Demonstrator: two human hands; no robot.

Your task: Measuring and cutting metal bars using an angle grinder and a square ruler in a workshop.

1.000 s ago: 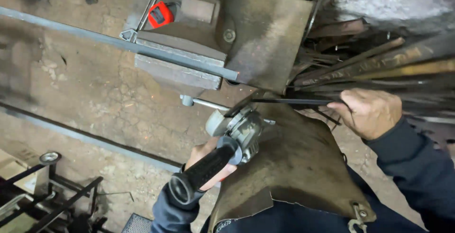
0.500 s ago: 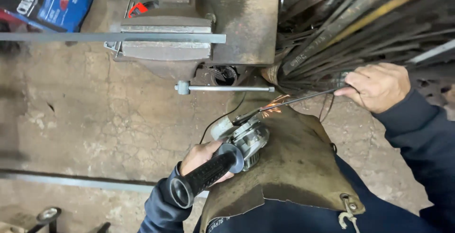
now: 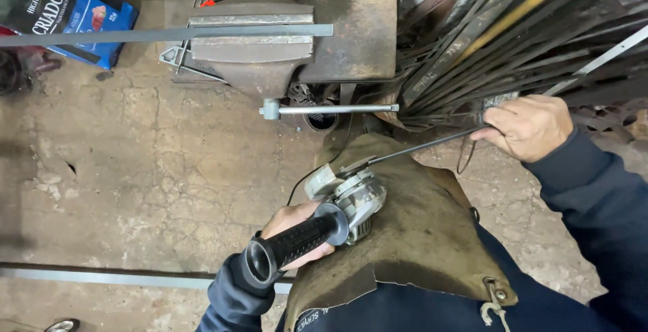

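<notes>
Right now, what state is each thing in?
Left hand: gripping the angle grinder by its black handle.
Right hand: closed on the thin rod.
Thin rod: tip at the grinder disc; no sparks visible.
Vise: clamped on a flat bar.

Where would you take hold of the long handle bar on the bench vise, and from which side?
Hold the vise handle bar on its bare middle, coming from the floor side below it. It lies level and open there, while the vise body sits above it and the stacked metal strips crowd its right end.
</notes>
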